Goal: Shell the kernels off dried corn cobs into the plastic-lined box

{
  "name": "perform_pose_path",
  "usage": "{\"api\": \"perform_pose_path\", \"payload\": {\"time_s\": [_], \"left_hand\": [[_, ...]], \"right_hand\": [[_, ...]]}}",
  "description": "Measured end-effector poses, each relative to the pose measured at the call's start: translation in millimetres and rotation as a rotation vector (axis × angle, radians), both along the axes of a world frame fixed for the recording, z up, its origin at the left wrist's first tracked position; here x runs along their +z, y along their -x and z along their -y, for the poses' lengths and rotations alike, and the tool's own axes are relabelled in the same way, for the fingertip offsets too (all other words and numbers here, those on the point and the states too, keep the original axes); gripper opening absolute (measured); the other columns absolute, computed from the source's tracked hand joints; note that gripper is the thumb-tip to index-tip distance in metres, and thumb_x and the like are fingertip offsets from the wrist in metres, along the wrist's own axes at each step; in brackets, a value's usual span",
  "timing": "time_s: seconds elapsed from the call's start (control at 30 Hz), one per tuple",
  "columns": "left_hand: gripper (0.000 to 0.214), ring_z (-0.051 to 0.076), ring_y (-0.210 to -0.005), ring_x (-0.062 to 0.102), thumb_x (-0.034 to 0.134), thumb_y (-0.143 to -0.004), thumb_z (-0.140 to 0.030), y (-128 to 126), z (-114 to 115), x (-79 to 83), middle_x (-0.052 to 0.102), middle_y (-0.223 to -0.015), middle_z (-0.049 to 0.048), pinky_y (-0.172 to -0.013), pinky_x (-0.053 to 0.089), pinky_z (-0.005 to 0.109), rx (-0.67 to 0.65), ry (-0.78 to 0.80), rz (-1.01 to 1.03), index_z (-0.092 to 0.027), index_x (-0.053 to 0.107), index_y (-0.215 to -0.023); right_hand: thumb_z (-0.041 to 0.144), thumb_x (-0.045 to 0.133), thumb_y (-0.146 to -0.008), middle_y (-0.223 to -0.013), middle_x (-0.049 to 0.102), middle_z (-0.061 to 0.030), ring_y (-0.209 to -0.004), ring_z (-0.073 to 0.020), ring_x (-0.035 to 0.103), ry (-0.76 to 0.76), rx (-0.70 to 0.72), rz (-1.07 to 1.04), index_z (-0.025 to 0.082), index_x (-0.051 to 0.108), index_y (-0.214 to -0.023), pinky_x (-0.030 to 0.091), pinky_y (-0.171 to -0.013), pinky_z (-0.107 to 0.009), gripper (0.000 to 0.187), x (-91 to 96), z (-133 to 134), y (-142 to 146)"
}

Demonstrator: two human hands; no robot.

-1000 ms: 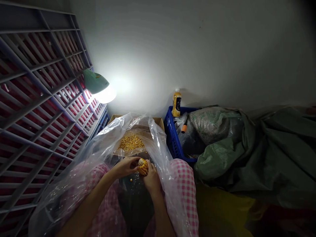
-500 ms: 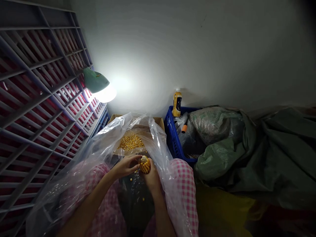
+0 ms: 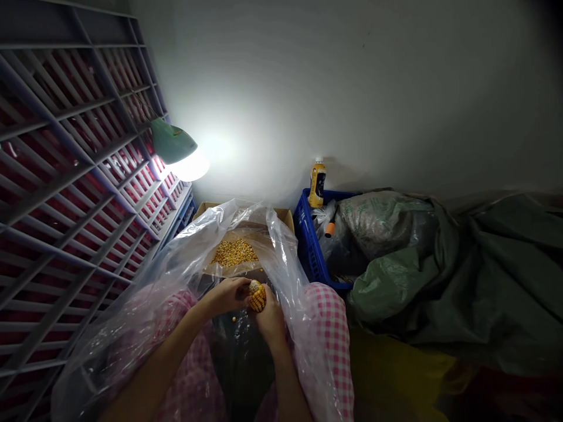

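A short yellow corn cob (image 3: 257,295) sits between both of my hands, low in the middle of the view. My right hand (image 3: 269,319) wraps round its lower part. My left hand (image 3: 226,294) has its fingers closed against the cob's left side. Loose kernels (image 3: 234,320) lie below the hands on a clear plastic sheet (image 3: 281,258) spread over my lap. Just beyond the hands, a cardboard box (image 3: 287,217) lined with the plastic holds a pile of shelled kernels (image 3: 233,252).
Stacked grey and red crates (image 3: 65,176) fill the left side, with a lit green lamp (image 3: 178,149) beside them. A blue crate (image 3: 308,246) with a yellow bottle (image 3: 316,183) and bags stands on the right, then a heap of green sacks (image 3: 440,269).
The cob has been turned slightly in my hands and a few more kernels have dropped onto the plastic. Both hands stay in the same place.
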State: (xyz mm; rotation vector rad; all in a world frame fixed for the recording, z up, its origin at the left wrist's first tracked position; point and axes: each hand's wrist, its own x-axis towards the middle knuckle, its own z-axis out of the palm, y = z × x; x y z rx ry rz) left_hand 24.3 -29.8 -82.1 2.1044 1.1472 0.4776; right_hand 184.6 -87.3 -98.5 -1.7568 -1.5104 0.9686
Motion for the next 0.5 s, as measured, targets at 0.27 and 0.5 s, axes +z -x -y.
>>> {"api": "perform_pose_path", "payload": {"time_s": [0.27,0.5], "left_hand": [[0.034,0.013,-0.063,0.063,0.055,-0.077,-0.03,2.5,-2.0,-1.7,0.069,-0.073,0.0034,-0.057,0.048,0.02,-0.024,0.137,0.051,-0.014,0.062,-0.107],[0.025,0.012,-0.065,0.061,0.045,-0.076,-0.014,2.1,-3.1,4.0,0.07,-0.076,0.0031,-0.063,0.046,0.021,0.069,-0.056,-0.006,-0.017,0.067,-0.09]], "right_hand": [[0.02,0.062,-0.065,-0.111,0.064,-0.0093,-0.1,-0.0237,0.061,-0.019,-0.018,-0.054,0.018,0.051,-0.124,0.047,-0.084,-0.034,0.06,-3.0,2.1,-1.4],[0.019,0.064,-0.061,-0.104,0.065,-0.0058,-0.095,-0.0233,0.062,0.011,0.008,-0.098,0.02,0.052,-0.118,0.047,-0.083,-0.033,0.059,3.0,1.9,-1.1]]}}
